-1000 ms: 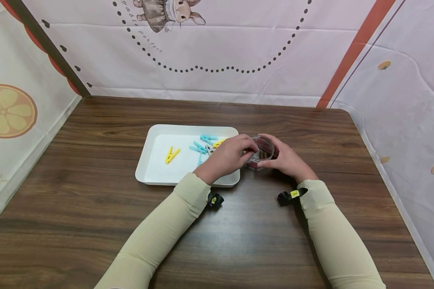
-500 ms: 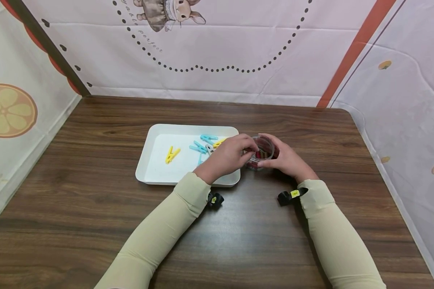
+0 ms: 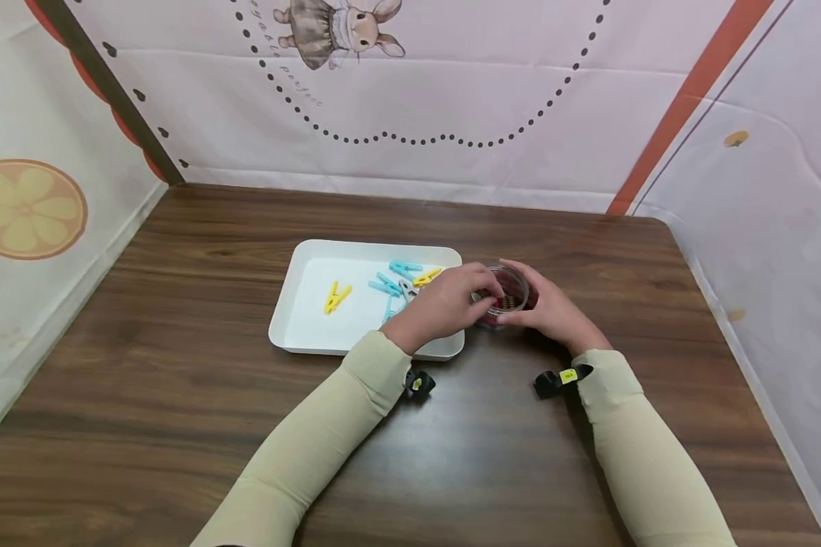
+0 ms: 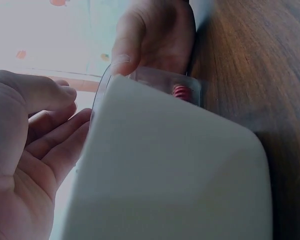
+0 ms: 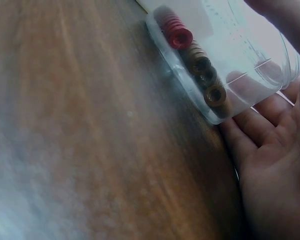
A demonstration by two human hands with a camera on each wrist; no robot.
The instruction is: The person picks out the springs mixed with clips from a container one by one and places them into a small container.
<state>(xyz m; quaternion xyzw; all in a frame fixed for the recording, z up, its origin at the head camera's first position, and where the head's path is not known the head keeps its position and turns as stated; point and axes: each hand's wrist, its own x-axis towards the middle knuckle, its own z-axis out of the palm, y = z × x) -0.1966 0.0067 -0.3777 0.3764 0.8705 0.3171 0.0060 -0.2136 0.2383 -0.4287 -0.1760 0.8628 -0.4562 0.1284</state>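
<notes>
My right hand (image 3: 557,311) holds a clear round plastic jar (image 3: 515,282), thumb and fingers around its side. Inside lie coil springs: a red spring (image 5: 179,37) and brown springs (image 5: 215,95) show along the bottom in the right wrist view. My left hand (image 3: 448,300) is at the jar's mouth, thumb and fingertips close together and pointing in. Whether they pinch a spring is hidden. In the left wrist view, the white tray (image 4: 180,170) covers much of the jar, and a red spring (image 4: 181,92) shows through its wall.
Left of the jar stands the white tray (image 3: 301,334), partly under my left forearm. It holds yellow clothespins (image 3: 337,297), blue clothespins (image 3: 385,285) and a grey clothespin (image 3: 407,289). Printed cloth (image 3: 424,99) hangs behind the wooden table (image 3: 178,319).
Red coils have come into sight beside the brown ones within the jar. Both hands keep nearly the same place at the jar, while the head view has shifted slightly.
</notes>
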